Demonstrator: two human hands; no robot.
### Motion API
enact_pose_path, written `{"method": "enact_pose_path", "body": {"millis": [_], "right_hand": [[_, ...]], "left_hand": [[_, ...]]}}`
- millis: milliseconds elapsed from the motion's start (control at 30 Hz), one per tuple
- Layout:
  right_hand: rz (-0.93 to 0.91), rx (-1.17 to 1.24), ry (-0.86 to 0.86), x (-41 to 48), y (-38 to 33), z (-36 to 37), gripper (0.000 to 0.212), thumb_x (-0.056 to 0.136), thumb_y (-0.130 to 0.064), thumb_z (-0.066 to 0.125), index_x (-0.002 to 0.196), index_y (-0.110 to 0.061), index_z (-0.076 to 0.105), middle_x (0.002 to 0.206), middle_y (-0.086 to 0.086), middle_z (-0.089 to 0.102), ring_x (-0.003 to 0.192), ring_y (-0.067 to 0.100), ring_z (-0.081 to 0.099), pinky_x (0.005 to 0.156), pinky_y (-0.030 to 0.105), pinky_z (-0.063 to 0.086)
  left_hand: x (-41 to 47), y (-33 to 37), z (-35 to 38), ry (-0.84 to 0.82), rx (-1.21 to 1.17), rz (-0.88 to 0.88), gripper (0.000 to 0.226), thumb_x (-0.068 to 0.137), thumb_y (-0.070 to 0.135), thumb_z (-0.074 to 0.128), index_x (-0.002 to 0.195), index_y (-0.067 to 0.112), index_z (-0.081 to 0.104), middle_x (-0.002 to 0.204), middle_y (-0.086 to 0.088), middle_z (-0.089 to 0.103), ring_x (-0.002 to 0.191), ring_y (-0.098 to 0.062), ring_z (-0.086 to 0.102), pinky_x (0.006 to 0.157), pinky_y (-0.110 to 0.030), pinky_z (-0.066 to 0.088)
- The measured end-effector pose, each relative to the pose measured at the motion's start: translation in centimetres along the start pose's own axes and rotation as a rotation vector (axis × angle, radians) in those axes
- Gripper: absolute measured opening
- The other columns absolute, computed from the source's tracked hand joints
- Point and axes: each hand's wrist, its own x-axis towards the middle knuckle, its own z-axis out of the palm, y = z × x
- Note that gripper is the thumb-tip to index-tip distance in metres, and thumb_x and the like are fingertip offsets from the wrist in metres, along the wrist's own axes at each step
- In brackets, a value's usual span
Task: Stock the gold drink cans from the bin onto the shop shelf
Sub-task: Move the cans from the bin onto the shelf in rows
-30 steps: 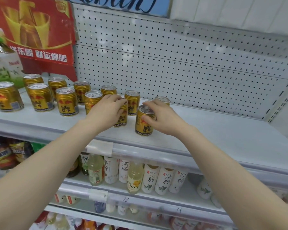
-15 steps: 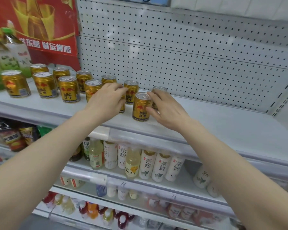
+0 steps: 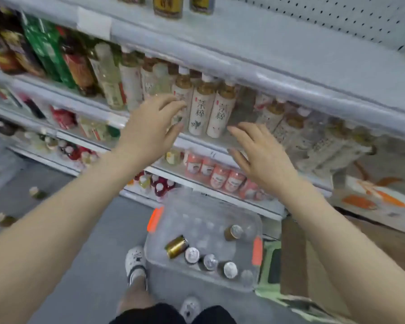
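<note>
The whole shot is a bit motion-blurred, so fine detail is lost. Most of the frame is taken up by the shop shelf [image 3: 255,43], a grey multi-tier unit with pegboard backing at the top right. Rows of white-labelled tea bottles [image 3: 200,108] are lined up on the tier below the top one, with pink bottles [image 3: 218,177] packed lower down. On the floor right below, a clear plastic bin [image 3: 204,242] with orange latches is seen, just beside a white shoe [image 3: 136,260].

Two bare forearms are stretched out over the bin. The left hand [image 3: 150,129] is spread loose with nothing held, fingers hanging in front of the tea bottles. The right hand [image 3: 264,153] is likewise spread flat and empty, palm down.

Inside the bin, a few gold drink cans [image 3: 177,246] are left: one lying on its side, one apart near the far right corner, and three standing in a row along the near wall. At the very top edge, the bottoms of stocked cans [image 3: 167,7] are just visible on the top shelf.
</note>
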Motion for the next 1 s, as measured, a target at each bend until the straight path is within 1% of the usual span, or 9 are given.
{"method": "enact_pose_path", "body": {"millis": [133, 300, 400, 500, 600, 700, 767, 833, 1000], "right_hand": [[0.1, 0.175, -0.203, -9.5, -2.1, 7.0, 0.043, 0.092, -0.031, 0.052, 0.124, -0.005, 0.06, 0.114, 0.017, 0.061, 0.099, 0.038, 0.059, 0.082, 0.045, 0.051], [0.196, 0.326, -0.52, -17.8, -4.9, 15.4, 0.052, 0.076, -0.019, 0.077, 0.123, -0.009, 0.06, 0.115, 0.014, 0.062, 0.1, 0.036, 0.061, 0.081, 0.043, 0.055], [0.263, 0.37, -0.724, -20.3, -6.5, 20.2, 0.057, 0.084, -0.02, 0.068, 0.138, -0.014, 0.049, 0.131, 0.009, 0.052, 0.117, 0.032, 0.051, 0.095, 0.038, 0.044], [0.304, 0.427, -0.82, -21.9, -7.7, 26.0, 0.06, 0.083, -0.021, 0.067, 0.14, -0.017, 0.046, 0.134, 0.007, 0.05, 0.119, 0.03, 0.048, 0.097, 0.036, 0.039], [0.279, 0.433, -0.899, -22.6, -9.0, 31.8, 0.071, 0.081, -0.028, 0.072, 0.143, -0.02, 0.039, 0.14, 0.006, 0.044, 0.124, 0.028, 0.045, 0.101, 0.036, 0.037], [0.233, 0.421, -1.005, -22.9, -10.1, 36.1, 0.079, 0.078, -0.03, 0.075, 0.145, -0.021, 0.034, 0.14, 0.007, 0.042, 0.125, 0.029, 0.043, 0.101, 0.038, 0.038], [0.22, 0.448, -0.998, -23.2, -10.5, 37.5, 0.073, 0.078, -0.028, 0.074, 0.141, -0.018, 0.039, 0.131, 0.008, 0.047, 0.119, 0.029, 0.046, 0.094, 0.039, 0.042], [0.274, 0.494, -0.94, -23.6, -10.1, 38.0, 0.064, 0.078, -0.026, 0.071, 0.135, -0.017, 0.043, 0.125, 0.008, 0.05, 0.114, 0.029, 0.048, 0.087, 0.039, 0.047], [0.506, 0.436, -0.748, -23.8, -6.0, 38.9, 0.058, 0.069, -0.019, 0.074, 0.124, -0.013, 0.053, 0.112, 0.01, 0.054, 0.102, 0.033, 0.053, 0.082, 0.04, 0.049]], "left_hand": [[-8.7, 1.6, 7.4, -0.202, -0.093, -0.128, 0.042, 0.085, 0.022, 0.059, 0.125, 0.01, 0.058, 0.12, -0.012, 0.059, 0.109, -0.034, 0.055, 0.089, -0.043, 0.047], [-17.9, 2.0, 15.4, -0.519, -0.182, -0.33, 0.047, 0.083, 0.017, 0.068, 0.128, 0.012, 0.057, 0.127, -0.009, 0.055, 0.115, -0.033, 0.051, 0.093, -0.044, 0.046], [-22.1, 1.2, 20.2, -0.674, -0.191, -0.399, 0.048, 0.077, 0.013, 0.074, 0.123, 0.009, 0.061, 0.12, -0.014, 0.06, 0.104, -0.04, 0.058, 0.089, -0.043, 0.047], [-25.0, -0.1, 25.1, -0.769, -0.174, -0.414, 0.051, 0.076, 0.012, 0.073, 0.125, 0.01, 0.06, 0.119, -0.013, 0.059, 0.104, -0.038, 0.058, 0.091, -0.04, 0.045], [-26.5, -1.4, 29.6, -0.875, -0.187, -0.417, 0.053, 0.081, 0.019, 0.065, 0.132, 0.01, 0.052, 0.126, -0.015, 0.053, 0.113, -0.038, 0.051, 0.098, -0.041, 0.038], [-27.5, -2.5, 33.3, -0.934, -0.184, -0.439, 0.055, 0.082, 0.039, 0.053, 0.129, 0.009, 0.054, 0.121, -0.017, 0.056, 0.11, -0.039, 0.053, 0.094, -0.04, 0.04], [-28.3, -2.9, 35.3, -0.985, -0.178, -0.469, 0.051, 0.084, 0.043, 0.057, 0.124, 0.011, 0.055, 0.112, -0.015, 0.057, 0.103, -0.038, 0.055, 0.087, -0.038, 0.041], [-28.6, -2.8, 36.6, -1.082, -0.111, -0.518, 0.049, 0.085, 0.037, 0.063, 0.124, 0.012, 0.05, 0.109, -0.014, 0.054, 0.1, -0.037, 0.055, 0.082, -0.036, 0.042], [-28.2, -2.5, 38.7, -1.309, 0.044, -0.539, 0.078, 0.078, 0.022, 0.073, 0.137, 0.004, 0.026, 0.123, -0.016, 0.047, 0.108, -0.035, 0.054, 0.086, -0.037, 0.042]]}}
